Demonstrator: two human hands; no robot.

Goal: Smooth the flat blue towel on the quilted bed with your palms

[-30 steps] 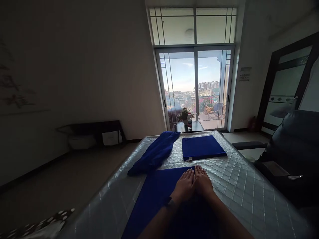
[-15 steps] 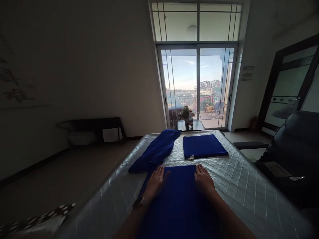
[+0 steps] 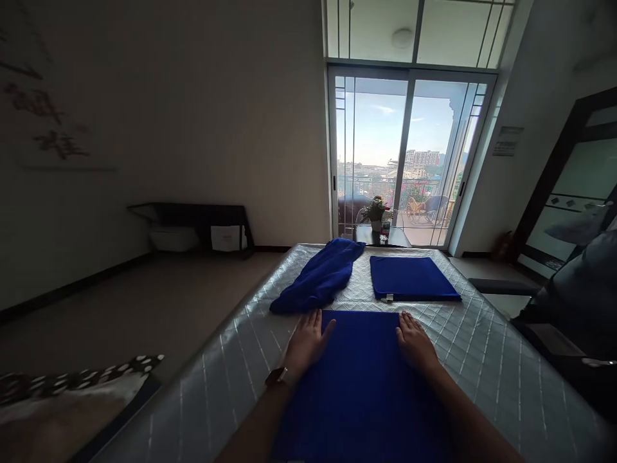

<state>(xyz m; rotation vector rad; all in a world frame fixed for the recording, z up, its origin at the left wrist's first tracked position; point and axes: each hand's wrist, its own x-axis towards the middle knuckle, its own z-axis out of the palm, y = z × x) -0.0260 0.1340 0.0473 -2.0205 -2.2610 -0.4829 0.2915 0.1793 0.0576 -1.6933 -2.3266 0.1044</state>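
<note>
A blue cloth [image 3: 364,379] lies spread smooth right before me, its near part running out of the view. My left hand [image 3: 308,341] rests flat at its far left corner, fingers stretched forward and thumb apart. At the far right corner my right hand [image 3: 415,341] lies flat too, fingers extended along the edge. Beyond it to the right is a folded blue cloth [image 3: 414,278], a neat rectangle with a small white tag on its near edge. A rumpled blue cloth [image 3: 321,276] lies loosely heaped beyond my left hand.
All three cloths are on a table with a silver quilted cover [image 3: 486,360]. Past its far end stand a small dark table [image 3: 398,238], a potted plant [image 3: 375,212] and glass sliding doors [image 3: 376,141]. A dark chair [image 3: 578,302] stands at right, a low black bench [image 3: 202,222] at left.
My left hand has slid to the cloth's far left corner, and that side now lies straighter. My right hand stays at its corner. The view has tilted and turned slightly left.
</note>
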